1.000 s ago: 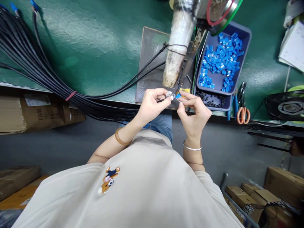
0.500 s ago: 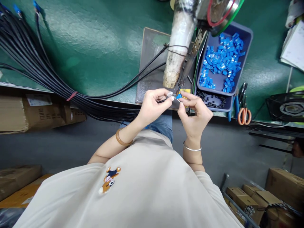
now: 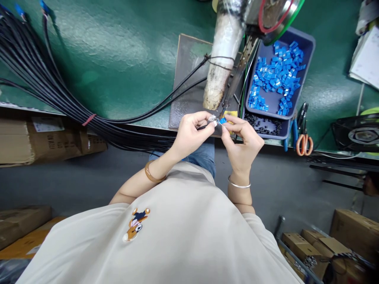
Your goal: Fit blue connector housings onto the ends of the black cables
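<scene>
My left hand [image 3: 192, 132] is closed, with thumb and forefinger pinching the end of a black cable [image 3: 202, 127]; whitish wire ends show at the fingertips. My right hand [image 3: 244, 140] is also closed, fingertips on a small blue connector [image 3: 223, 120] that meets the cable end. A thin pale wire runs near the right fingertips. Just above both hands is the lower tip of a slim dark metal rod [image 3: 229, 94]. Beside it hangs a white-wrapped tube [image 3: 220, 67] with a scorched end. Fingers partly hide the join between wires and connector.
Right of the hands, a grey bin [image 3: 309, 59] holds many blue connectors, with small black parts in a bin below. Orange-handled scissors [image 3: 304, 144] and blue-handled pliers [image 3: 293, 132] hang at the bench edge. A bundle of black cables [image 3: 74, 106] lies left, tied with a red band.
My right hand has shifted very slightly left, the blue connector staying at its fingertips. My left hand holds nearly the same position.
</scene>
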`<state>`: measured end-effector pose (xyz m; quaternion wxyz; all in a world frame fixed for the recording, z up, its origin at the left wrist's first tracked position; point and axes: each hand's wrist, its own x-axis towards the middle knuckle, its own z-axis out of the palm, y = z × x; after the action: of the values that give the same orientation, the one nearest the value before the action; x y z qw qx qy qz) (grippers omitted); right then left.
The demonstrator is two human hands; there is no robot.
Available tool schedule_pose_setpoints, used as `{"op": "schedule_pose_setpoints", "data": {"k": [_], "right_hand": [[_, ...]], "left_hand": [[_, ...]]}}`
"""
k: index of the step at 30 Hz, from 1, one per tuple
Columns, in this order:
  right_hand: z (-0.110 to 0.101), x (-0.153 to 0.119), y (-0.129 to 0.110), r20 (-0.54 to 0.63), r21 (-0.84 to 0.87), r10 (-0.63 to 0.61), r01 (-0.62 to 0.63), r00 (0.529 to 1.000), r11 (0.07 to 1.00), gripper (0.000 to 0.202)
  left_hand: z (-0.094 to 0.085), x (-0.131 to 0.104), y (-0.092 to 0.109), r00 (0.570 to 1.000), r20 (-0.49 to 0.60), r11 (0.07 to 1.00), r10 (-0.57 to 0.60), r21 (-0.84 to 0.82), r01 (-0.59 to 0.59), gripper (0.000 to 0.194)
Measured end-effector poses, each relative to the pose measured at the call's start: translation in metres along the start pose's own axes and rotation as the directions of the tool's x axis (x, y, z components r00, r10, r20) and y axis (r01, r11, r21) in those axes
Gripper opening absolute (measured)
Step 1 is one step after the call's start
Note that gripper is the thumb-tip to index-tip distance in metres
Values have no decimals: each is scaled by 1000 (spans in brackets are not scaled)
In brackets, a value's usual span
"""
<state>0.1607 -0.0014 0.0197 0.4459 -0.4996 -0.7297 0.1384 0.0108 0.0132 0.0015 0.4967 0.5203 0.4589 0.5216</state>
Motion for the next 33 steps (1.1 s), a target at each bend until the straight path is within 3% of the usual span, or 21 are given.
{"op": "schedule_pose_setpoints", "data": {"k": [5,13,20,23,26,28,33], "right_hand": [[-1,3,-3,-22,-18,-40,39,999,999,10],[1,-5,-1,-24,-7,9,-9,1000,1000,9],[-6,-3,-1,13,-96,55,-53,998,994,4],[-7,-4,0,42,24,173,-174,984,984,9],[-3,-8,2,45,194,242,-246,969,950,8],[1,-12,3,-6,216,199,-193,980,957,7],[9,-22,3,-119,87,-9,19,993,996,6]], "left_hand": [[0,1,1,998,-3,997,61,39,-61,12],[-1,-1,-3,999,42,999,-32,1,32,11],[-4,-9,2,990,138,999,-34,15,33,11],[-5,-17,0,997,74,1000,-14,20,12,4],[-7,-22,-4,996,12,996,92,12,-92,7],[-8,-23,-4,992,-2,992,128,-8,-129,4],[-9,-19,0,999,-20,991,36,-131,-38,7]]}}
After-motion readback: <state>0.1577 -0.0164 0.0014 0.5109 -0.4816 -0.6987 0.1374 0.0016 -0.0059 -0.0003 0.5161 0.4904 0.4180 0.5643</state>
